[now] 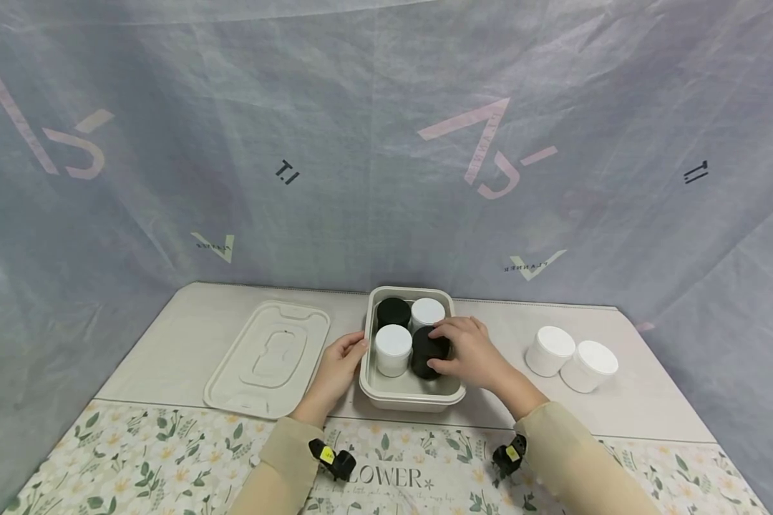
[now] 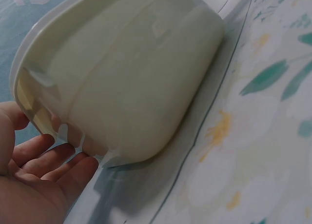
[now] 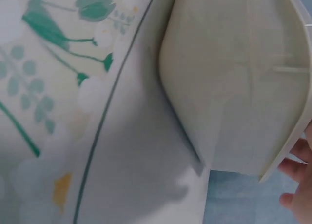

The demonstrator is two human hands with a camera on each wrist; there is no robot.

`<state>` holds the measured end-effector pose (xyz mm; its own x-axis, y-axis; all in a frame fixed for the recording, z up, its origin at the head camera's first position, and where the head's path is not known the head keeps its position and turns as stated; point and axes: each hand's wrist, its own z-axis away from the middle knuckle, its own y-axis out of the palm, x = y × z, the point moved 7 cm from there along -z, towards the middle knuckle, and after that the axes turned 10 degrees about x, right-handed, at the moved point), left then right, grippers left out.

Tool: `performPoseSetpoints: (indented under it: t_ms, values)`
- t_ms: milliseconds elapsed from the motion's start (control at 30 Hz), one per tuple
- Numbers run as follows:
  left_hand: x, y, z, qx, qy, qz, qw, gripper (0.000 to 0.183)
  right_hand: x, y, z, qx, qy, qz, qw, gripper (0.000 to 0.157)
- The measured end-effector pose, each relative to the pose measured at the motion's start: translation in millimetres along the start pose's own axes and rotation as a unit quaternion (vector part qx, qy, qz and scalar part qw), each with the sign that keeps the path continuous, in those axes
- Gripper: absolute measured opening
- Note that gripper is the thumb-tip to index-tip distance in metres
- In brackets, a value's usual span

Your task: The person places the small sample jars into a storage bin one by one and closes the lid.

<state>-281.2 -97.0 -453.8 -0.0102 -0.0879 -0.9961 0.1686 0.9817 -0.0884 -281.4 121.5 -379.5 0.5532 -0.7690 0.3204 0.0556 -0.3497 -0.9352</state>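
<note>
Cream on the plastic tub [image 1: 414, 402] and lid [image 1: 258, 357]. Black on the back-left jar [image 1: 394, 313] and front-right jar [image 1: 424, 349] inside; white on the front-left jar [image 1: 394, 350], back-right jar [image 1: 427, 312] and 2 jars outside [image 1: 550, 351]. Beige on the sleeves [image 1: 290, 458]; black with yellow labels [image 1: 326, 454] on the wrist cameras [image 1: 343, 466]. Floral in white, green and orange on the tablecloth [image 1: 167, 465]. Grey-blue, printed pink, yellow and black, on the backdrop [image 1: 373, 143].

Forearms [image 1: 576, 458] extend forward, right fingers [image 1: 443, 331] curled, left fingers [image 2: 82, 176] relaxed.
</note>
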Motion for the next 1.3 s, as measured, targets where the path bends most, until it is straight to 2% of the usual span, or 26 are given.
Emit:
performPoseSetpoints:
  t_ms: [367,600,733,967,1200,1300]
  values:
    - [-4.9,-0.7,-0.7,0.001,-0.01,0.003,0.9999,0.038,-2,-0.2,-6,0.02,0.023,-0.019,0.999,0.037]
    - [-1.4,-1.2,-1.9,-0.003,-0.003,-0.001,1.0,0.039,-1,0.5,-8,0.016,0.032,0.002,0.999,0.039]
    - [1.8,-0.8,-3.2,-0.006,0.001,-0.007,1.0,0.039,0,-0.3,-4,-0.002,0.017,0.003,1.0,0.044]
    - [0.7,-0.5,-2.2,-0.009,-0.002,-0.009,0.9999,0.039,-3,-4.4,7,-0.035,-0.013,-0.041,0.998,0.047]
    - [-31.0,2.2,14.9,0.002,-0.004,-0.011,0.9999,0.037,-18,-8.4,22,-0.052,0.001,-0.08,0.995,0.05]
    - [-31.9,2.6,15.6,0.003,-0.005,-0.008,0.9999,0.037,-25,-12.3,29,-0.062,0.008,-0.083,0.995,0.052]
